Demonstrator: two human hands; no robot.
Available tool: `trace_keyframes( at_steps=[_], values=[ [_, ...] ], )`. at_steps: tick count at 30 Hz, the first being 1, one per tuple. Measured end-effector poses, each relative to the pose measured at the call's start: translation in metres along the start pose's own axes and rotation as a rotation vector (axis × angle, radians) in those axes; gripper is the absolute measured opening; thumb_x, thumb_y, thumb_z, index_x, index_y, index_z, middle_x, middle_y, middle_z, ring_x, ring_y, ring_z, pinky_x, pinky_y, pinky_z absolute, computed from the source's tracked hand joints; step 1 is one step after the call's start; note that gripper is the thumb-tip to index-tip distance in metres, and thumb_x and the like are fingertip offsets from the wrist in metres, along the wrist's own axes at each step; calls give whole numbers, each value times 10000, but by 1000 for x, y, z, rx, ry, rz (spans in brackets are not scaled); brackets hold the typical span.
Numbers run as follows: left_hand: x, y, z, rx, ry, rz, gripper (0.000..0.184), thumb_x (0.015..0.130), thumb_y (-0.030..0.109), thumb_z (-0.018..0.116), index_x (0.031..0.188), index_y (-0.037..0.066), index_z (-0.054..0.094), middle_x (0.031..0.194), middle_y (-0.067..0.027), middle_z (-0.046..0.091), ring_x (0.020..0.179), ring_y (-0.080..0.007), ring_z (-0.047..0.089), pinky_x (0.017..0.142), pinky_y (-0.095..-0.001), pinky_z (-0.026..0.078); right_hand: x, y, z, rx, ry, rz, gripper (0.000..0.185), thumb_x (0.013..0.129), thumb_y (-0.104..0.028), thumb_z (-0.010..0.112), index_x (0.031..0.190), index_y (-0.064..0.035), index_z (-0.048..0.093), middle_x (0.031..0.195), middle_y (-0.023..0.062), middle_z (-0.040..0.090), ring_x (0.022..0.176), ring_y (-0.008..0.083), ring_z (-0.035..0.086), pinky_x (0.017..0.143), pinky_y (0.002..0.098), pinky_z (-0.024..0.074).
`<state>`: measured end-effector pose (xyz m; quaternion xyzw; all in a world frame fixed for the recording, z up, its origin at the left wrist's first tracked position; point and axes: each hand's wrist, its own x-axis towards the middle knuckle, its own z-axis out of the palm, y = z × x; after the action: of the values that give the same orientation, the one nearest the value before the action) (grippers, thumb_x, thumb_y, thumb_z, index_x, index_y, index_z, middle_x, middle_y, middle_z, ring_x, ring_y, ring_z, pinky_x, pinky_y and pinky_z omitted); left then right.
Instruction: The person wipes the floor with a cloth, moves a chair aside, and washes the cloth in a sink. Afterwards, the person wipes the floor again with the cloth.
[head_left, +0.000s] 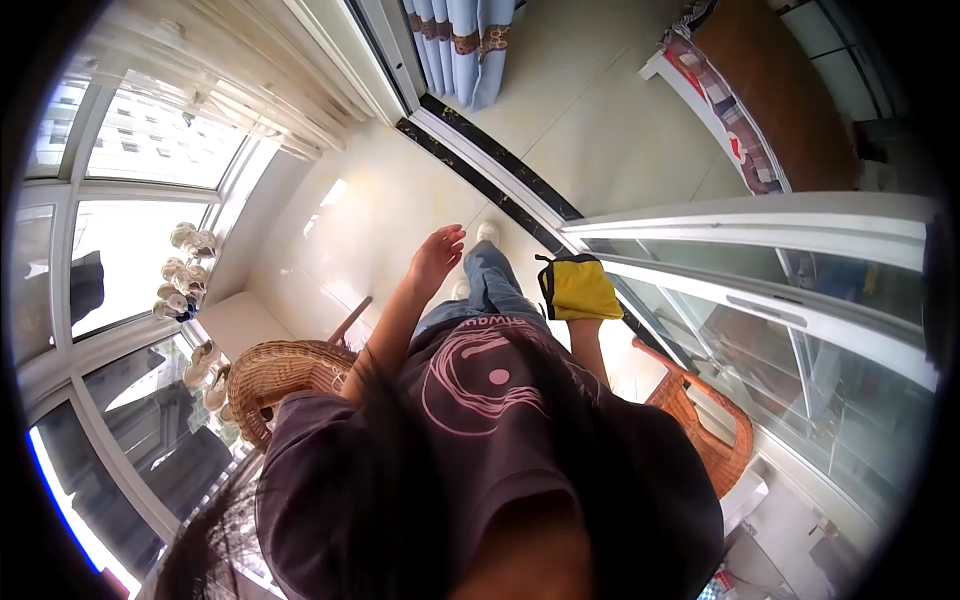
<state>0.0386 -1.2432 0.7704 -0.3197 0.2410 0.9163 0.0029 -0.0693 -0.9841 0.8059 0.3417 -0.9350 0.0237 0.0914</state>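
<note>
My left hand (437, 252) hangs in front of my body over the pale tiled floor. Its fingers are loosely bent and slightly apart, with nothing in them. On the other side, a yellow cloth (580, 288) with black edging covers my right hand, and only the forearm shows below it. The cloth is carried at that hand, near the frame of the sliding glass door (765, 308). My right fingers are hidden, so their exact grip on the cloth does not show.
Wicker chairs stand on both sides of me, one at the left (285, 370) and one at the right (715, 440). White shoes (185, 270) hang by the windows. A dark door track (490, 180) crosses the floor ahead, with a blue curtain (465, 55) beyond it.
</note>
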Motion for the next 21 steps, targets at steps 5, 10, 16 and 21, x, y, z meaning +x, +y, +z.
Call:
trace_keyframes(
  at_steps=[5,10,16,21],
  values=[
    [46,33,56,124,-11,-8,275,894,278,455,1090,106,542,990,21,600,867,-98,532,827,-252,398,79,7,7,69,96,2,131,639,-272,564,668,-151,522,678,52,531,697,271,527,575,399,420],
    [94,43,70,194,-145,-83,268,903,273,443,1085,111,555,1007,22,603,863,-97,538,816,-248,401,119,2,-9,29,-11,97,132,652,-276,551,685,-149,541,710,56,546,714,276,531,582,403,434],
    [149,40,80,369,-266,-414,270,896,279,463,1091,124,568,1004,17,610,850,-99,541,797,-248,408,100,4,-22,-61,-79,547,154,657,-296,558,711,-155,590,730,57,585,756,278,564,608,397,454],
    [192,42,94,548,-406,-713,252,881,273,492,1060,122,584,998,19,611,845,-94,540,788,-244,411,46,-28,-54,-130,116,1055,232,664,-337,578,818,-163,591,890,52,589,861,270,547,701,379,452]
  ],
)
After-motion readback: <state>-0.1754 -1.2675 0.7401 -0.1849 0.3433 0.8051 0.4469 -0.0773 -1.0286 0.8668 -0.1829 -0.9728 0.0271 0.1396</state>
